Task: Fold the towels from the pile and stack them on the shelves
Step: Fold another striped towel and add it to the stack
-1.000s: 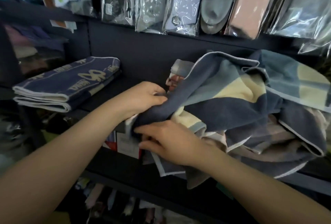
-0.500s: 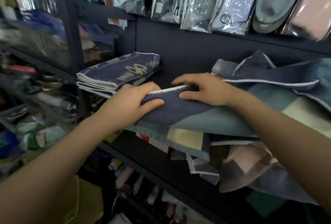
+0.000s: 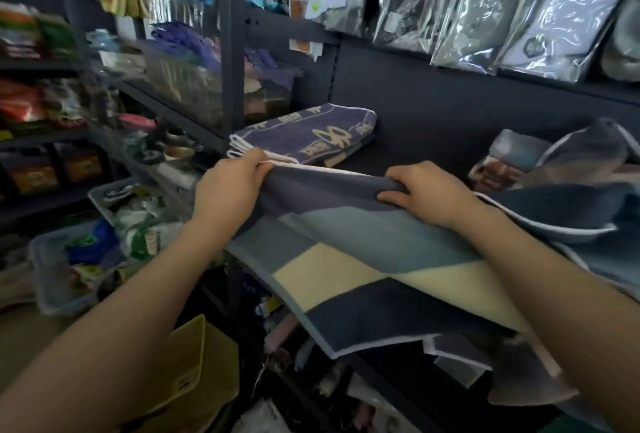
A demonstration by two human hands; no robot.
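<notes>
A patchwork towel (image 3: pixel 349 259) in navy, grey-blue and cream hangs over the dark shelf's front edge, held by its white-trimmed top edge. My left hand (image 3: pixel 230 186) pinches that edge at the left corner. My right hand (image 3: pixel 422 192) grips the same edge further right, fingers curled over the cloth. Behind my left hand, a stack of folded navy towels (image 3: pixel 311 136) with cream lettering lies on the dark shelf (image 3: pixel 398 159). A rumpled pile of towels (image 3: pixel 571 197) sits on the shelf at the right, partly under the held towel.
Packaged goods in clear plastic (image 3: pixel 485 6) hang above the shelf. A dark upright post (image 3: pixel 230 44) stands left of the folded stack. Left shelves hold cluttered goods and plastic bins (image 3: pixel 65 270). A yellow basket (image 3: pixel 194 367) sits low, near my left forearm.
My hands have moved apart along the towel's top edge, stretching it out flat, with my left hand now at the corner. The view has swung to the left.
</notes>
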